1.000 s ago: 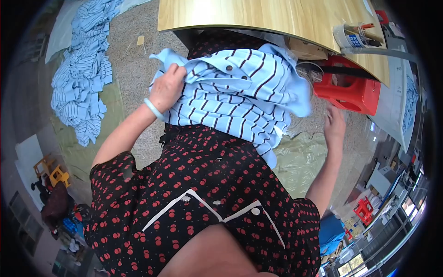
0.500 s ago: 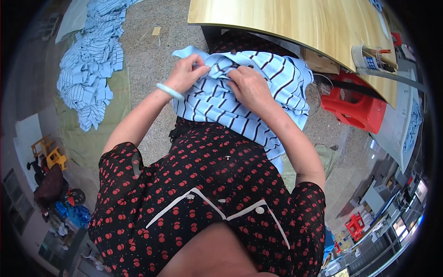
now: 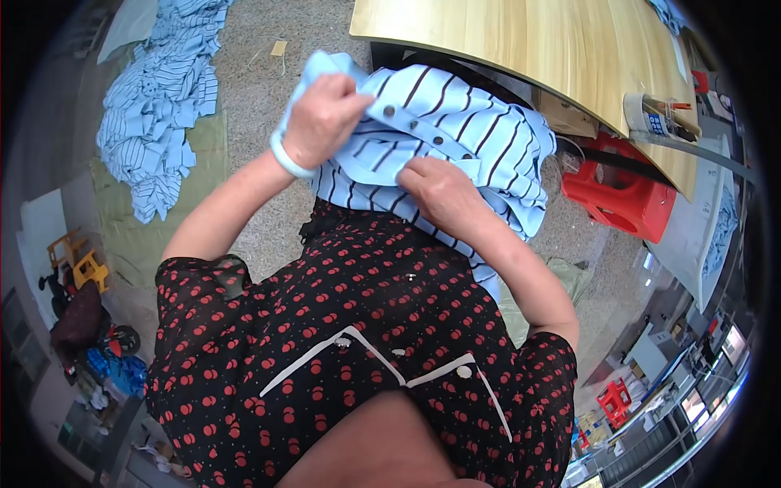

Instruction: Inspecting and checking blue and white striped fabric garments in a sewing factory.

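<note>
Across my lap lies a light blue shirt [image 3: 496, 150] with dark stripes, bunched in loose folds. A row of dark buttons runs along its placket, between my hands and off to the right. My left hand [image 3: 324, 118], with a pale bangle at the wrist, is closed on the shirt's upper left edge and holds it raised. Lower and to the right, my right hand [image 3: 439, 191] pinches the shirt's other front edge. The fingertips of both hands are partly hidden by cloth and knuckles.
A wooden-topped table [image 3: 504, 28] stands just ahead. On its right corner sits a white tub [image 3: 644, 114] of tools. A red plastic stool [image 3: 618, 199] is at the right. Many similar striped garments [image 3: 159, 106] lie heaped on a green sheet [image 3: 203, 163] at the left.
My left hand has lifted its edge of the shirt up and left, and my right hand has come slightly lower. The front now lies spread apart, showing the row of buttons.
</note>
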